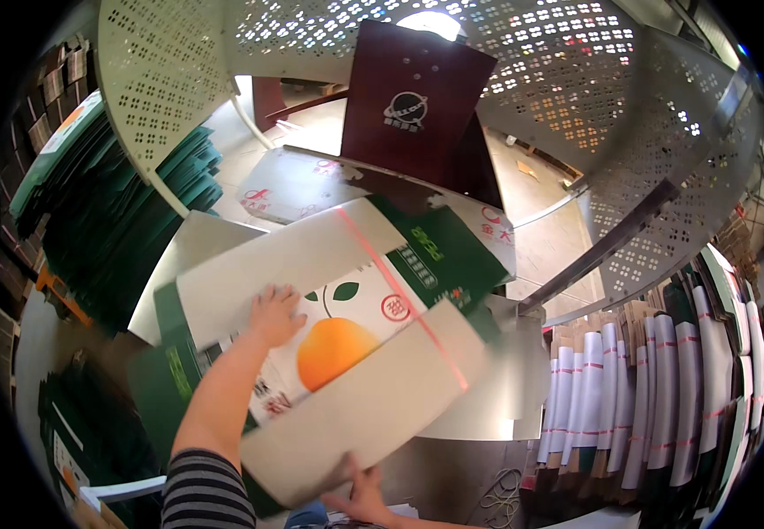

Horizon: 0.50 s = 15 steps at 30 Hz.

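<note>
A flattened printed carton (338, 291), green and white with an orange fruit picture, lies tilted across the metal worktable in front of me. Its pale flaps are folded inward, and a thin pink strap (417, 322) crosses its right part. Whether it is one carton or a bundle I cannot tell. My left hand (276, 316) rests on top with fingers spread, touching the far flap beside the fruit picture. At the near edge, my right hand (364, 495) grips the carton's rim; some of its fingers are hidden below.
A dark red panel (413, 97) stands behind the grey machine top (307, 189). Perforated metal guards (166, 79) curve around the far side. Green flat cartons (108, 212) are piled at left; strapped white bundles (611, 379) stand at right. A coiled cord (503, 494) lies on the floor.
</note>
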Each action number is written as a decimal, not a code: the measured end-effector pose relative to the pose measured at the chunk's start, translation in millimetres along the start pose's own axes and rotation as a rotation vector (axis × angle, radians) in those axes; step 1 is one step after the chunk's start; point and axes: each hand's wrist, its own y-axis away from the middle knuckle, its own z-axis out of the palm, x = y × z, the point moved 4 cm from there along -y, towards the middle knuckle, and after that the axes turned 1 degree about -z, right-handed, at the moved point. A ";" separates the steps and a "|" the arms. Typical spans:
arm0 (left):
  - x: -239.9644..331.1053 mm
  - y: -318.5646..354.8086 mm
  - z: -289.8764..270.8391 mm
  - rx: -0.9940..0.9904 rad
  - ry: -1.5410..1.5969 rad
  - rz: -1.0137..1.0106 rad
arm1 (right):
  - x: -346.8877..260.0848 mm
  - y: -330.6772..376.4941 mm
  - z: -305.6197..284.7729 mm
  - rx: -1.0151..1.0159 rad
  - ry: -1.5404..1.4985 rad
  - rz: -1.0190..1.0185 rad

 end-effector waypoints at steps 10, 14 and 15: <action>-48.2 174.8 -19.4 0.402 0.091 -0.065 | -32.2 -155.7 -171.7 0.470 0.260 -0.273; -78.6 273.1 33.2 0.658 0.438 -0.732 | 0.7 -258.1 -191.5 0.503 0.569 -0.258; -89.1 287.3 57.8 0.710 0.657 -0.950 | 10.0 -276.4 -197.4 0.471 0.658 -0.156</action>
